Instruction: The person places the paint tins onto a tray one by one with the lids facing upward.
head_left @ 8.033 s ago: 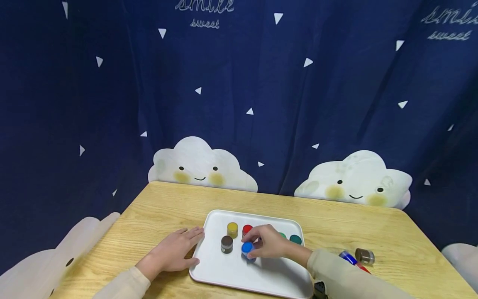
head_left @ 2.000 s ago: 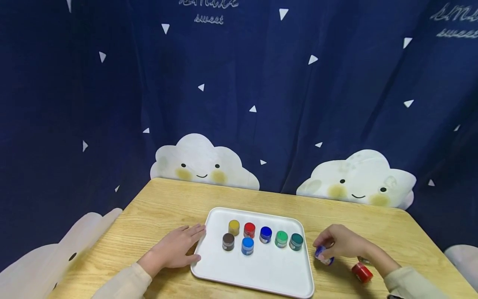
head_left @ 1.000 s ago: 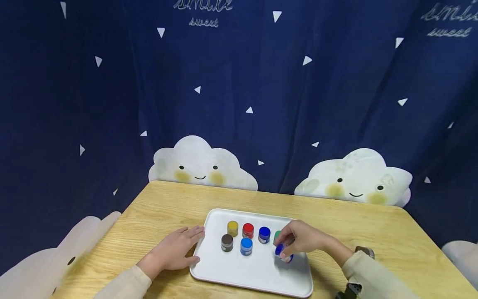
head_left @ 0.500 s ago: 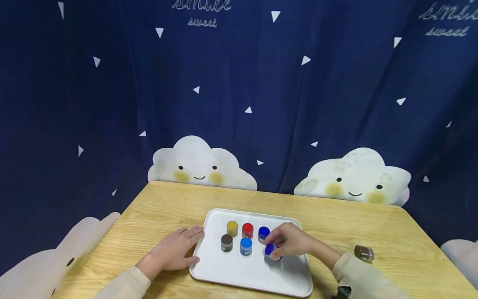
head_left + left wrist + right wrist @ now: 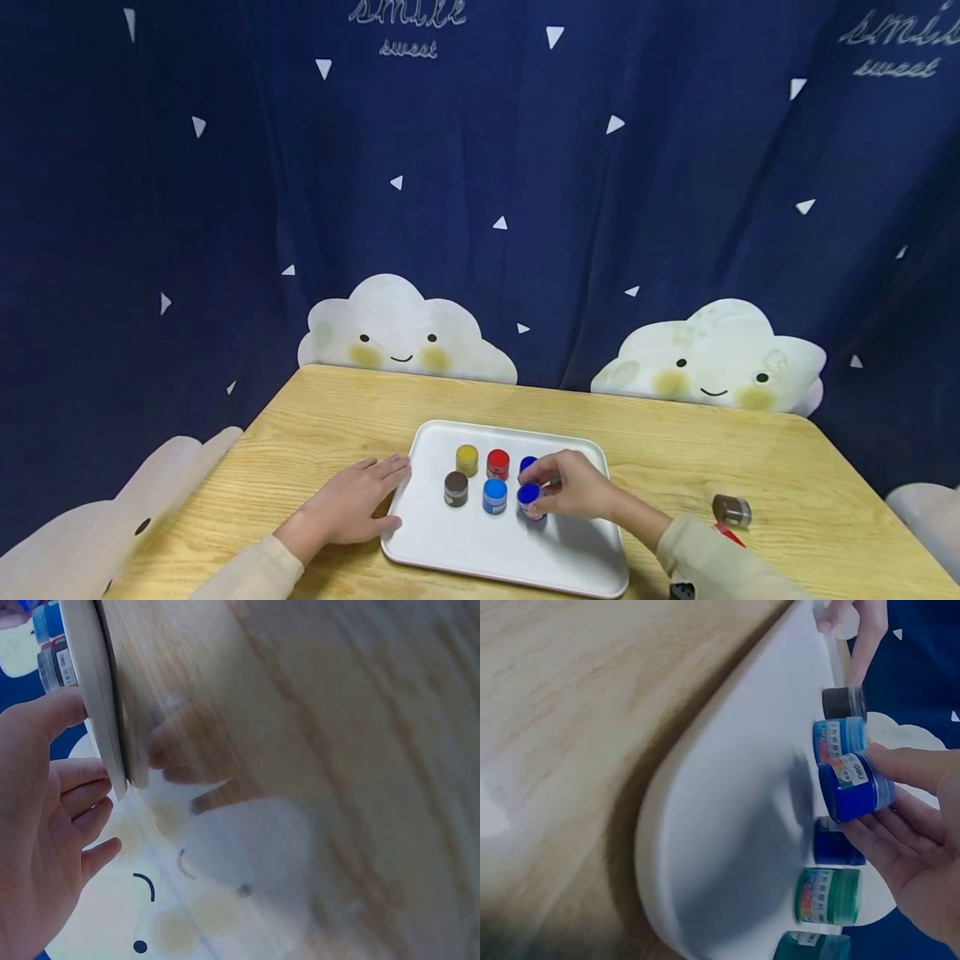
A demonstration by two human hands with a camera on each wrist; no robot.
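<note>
My right hand point(image 5: 577, 487) pinches a dark blue paint jar point(image 5: 529, 500) between thumb and fingers, lid up, over the white tray point(image 5: 480, 558). It is just right of a light blue jar point(image 5: 495, 496); whether its base touches the tray I cannot tell. A brown jar point(image 5: 456, 489) stands further left in that front row. Behind are a yellow jar point(image 5: 467, 460), a red jar point(image 5: 498, 464) and a second dark blue jar point(image 5: 527, 462). The right wrist view also shows a green jar point(image 5: 829, 895) and a teal jar point(image 5: 812, 946). With fingers extended, my left hand point(image 5: 352, 504) touches the tray's left edge.
On the wooden table point(image 5: 345, 408), right of the tray, a brown jar point(image 5: 731, 510) lies on its side. A red item point(image 5: 727, 533) beside it is mostly covered by my right sleeve point(image 5: 712, 558). A dark blue curtain point(image 5: 450, 250) hangs behind the table.
My right hand picked up the dark blue jar right of the tray, brought it left over the tray and turned it upright beside the light blue jar. The left hand stayed at the edge.
</note>
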